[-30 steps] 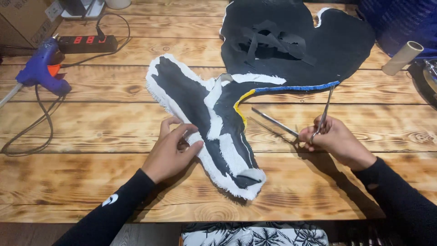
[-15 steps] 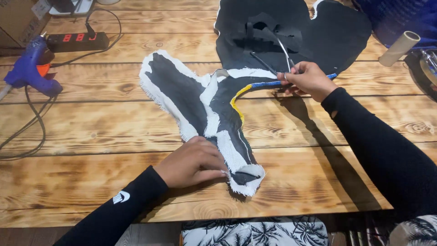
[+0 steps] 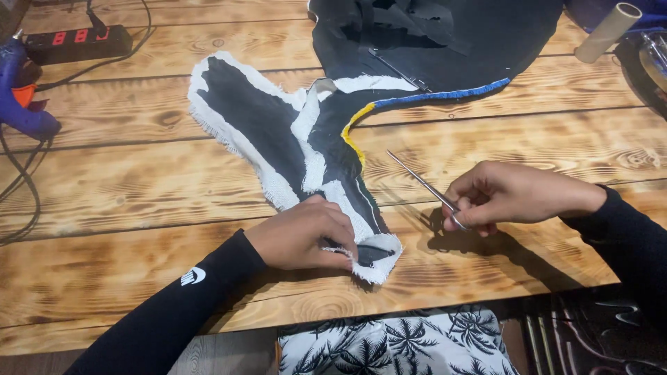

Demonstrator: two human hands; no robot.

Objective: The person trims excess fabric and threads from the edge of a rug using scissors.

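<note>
A black fabric piece with frayed white edges (image 3: 257, 132) lies on the wooden table (image 3: 139, 180). A yellow and blue trim (image 3: 431, 94) runs along its upper right side. My left hand (image 3: 306, 235) presses flat on the narrow lower end of the fabric, near the table's front edge. My right hand (image 3: 511, 194) grips a thin metal tool (image 3: 420, 182), its pointed tip aimed up-left toward the yellow trim. A larger black fabric piece (image 3: 445, 35) lies at the back, with another thin metal tool (image 3: 399, 69) resting on it.
A purple glue gun (image 3: 24, 104) with an orange part lies at the far left, its cord trailing down. A black power strip (image 3: 76, 42) sits at the back left. A cardboard tube (image 3: 608, 31) lies at the back right. Palm-print cloth (image 3: 396, 344) shows below the table edge.
My right hand has come back from the blue trim at the back toward the front right, holding the thin tool. My left hand stays pressed on the fabric's lower end.
</note>
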